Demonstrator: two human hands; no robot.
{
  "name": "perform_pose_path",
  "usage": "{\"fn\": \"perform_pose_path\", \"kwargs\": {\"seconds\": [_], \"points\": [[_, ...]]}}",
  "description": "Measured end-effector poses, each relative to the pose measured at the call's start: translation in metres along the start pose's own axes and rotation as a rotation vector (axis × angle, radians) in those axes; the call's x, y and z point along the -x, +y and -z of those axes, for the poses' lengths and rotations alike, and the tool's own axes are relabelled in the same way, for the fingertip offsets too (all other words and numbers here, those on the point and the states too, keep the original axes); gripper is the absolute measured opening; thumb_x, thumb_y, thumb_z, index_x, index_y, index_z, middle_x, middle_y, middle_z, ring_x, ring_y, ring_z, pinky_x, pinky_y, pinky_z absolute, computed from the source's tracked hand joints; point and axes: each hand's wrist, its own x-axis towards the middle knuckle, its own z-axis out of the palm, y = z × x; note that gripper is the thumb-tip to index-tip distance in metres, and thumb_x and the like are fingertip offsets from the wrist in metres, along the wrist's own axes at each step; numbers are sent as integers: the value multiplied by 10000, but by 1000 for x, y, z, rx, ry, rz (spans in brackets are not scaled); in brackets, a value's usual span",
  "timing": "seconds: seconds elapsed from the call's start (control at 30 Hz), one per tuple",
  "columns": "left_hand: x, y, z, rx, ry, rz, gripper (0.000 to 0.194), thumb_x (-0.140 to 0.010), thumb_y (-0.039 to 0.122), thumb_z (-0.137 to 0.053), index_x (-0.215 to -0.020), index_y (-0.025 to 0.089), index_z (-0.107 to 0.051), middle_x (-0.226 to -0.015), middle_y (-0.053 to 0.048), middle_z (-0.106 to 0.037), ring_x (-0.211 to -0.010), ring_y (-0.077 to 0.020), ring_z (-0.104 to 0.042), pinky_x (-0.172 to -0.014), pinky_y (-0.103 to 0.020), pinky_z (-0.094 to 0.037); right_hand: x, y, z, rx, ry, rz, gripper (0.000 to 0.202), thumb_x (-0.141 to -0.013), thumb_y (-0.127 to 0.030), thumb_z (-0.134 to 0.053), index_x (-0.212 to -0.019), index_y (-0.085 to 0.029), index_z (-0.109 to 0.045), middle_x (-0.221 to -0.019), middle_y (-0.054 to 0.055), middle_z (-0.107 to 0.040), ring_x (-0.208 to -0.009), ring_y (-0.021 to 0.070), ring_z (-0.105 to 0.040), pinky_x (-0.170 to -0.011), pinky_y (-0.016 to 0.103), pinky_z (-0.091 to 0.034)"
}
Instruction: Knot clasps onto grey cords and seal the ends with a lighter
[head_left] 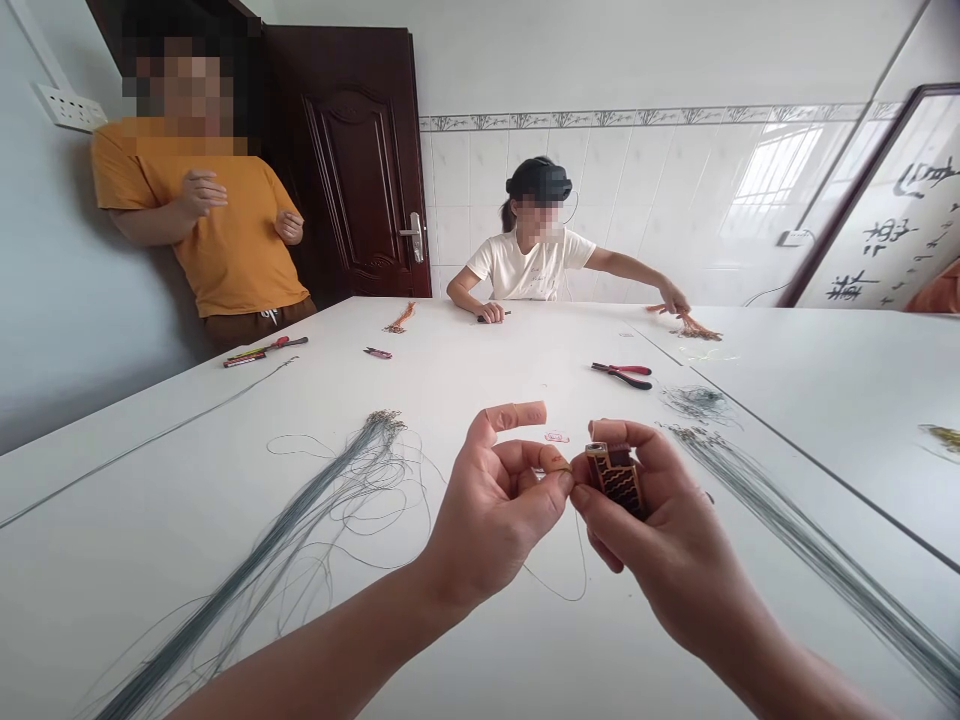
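Observation:
My left hand point(499, 505) is closed in a pinch at the middle of the view, thumb against index finger, its fingertips meeting those of my right hand. What it pinches is too small to name; a thin cord loops down below the hands. My right hand point(652, 510) holds a dark lighter point(619, 480) with a gold wavy pattern and a metal top in its curled fingers, while its thumb and index finger pinch at the same spot. Long bundles of grey cord lie on either side, the left bundle point(300, 510) and the right bundle point(787, 520).
Red-handled pliers point(624, 375), small snips point(379, 353) and a tangle of grey cord point(697, 402) lie on the white table point(480, 380). Across it sits a person point(532, 265) in a headset, reaching toward orange cords point(694, 327). Another person point(232, 230) stands at the left.

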Motion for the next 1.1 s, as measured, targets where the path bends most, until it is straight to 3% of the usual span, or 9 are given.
{"fn": "perform_pose_path", "kwargs": {"seconds": [0.23, 0.4, 0.5, 0.6, 0.77, 1.1], "points": [[-2, -1, 2, -8, -19, 6, 384, -795, 191, -621, -1118, 245, -422, -765, 28, -553, -607, -60, -471, -547, -198, -362, 2, -8, -3, 63, -6, -21, 376, -778, -337, -610, -1089, -264, -412, -694, -60, -555, -465, 64, -375, -424, 184, -315], [-6, 3, 6, 48, 94, -15, 383, -770, 158, -628, -1098, 228, -443, -746, 32, -574, -597, -47, -463, -572, -182, -381, -18, 8, 12, 249, -108, 26, 417, -859, -477, -496, -1184, -246, -376, -666, -50, -496, -494, 104, -400, -479, 240, -380], [-6, 7, 6, 81, 131, 5, 406, -746, 160, -655, -1094, 216, -455, -736, 33, -583, -564, -35, -438, -538, -164, -355, -33, 30, 19, 690, -269, 91, 294, -907, -333, -401, -1171, -204, -401, -608, -49, -423, -552, 147, -431, -519, 269, -369], [-3, 10, 4, 76, 134, 46, 414, -741, 164, -661, -1097, 208, -455, -738, 35, -583, -546, -30, -419, -527, -165, -342, -40, 50, 18, 941, -415, 135, 365, -830, -145, -437, -1193, -175, -406, -700, 2, -535, -643, 182, -499, -579, 295, -385], [0, 14, 3, 69, 100, 102, 427, -758, 145, -647, -1122, 210, -435, -760, 35, -578, -584, -37, -430, -556, -178, -351, -40, 63, 16, 990, -482, 135, 507, -711, -42, -502, -1201, -163, -454, -826, 61, -614, -821, 250, -555, -677, 338, -422], [1, 12, -3, 99, 145, 122, 400, -743, 114, -639, -1092, 205, -467, -718, 45, -574, -568, -36, -443, -537, -181, -328, -42, 58, 22, 988, -532, 99, 235, -745, -66, -513, -937, -195, -554, -1010, 74, -620, -973, 254, -551, -797, 372, -453]]}}
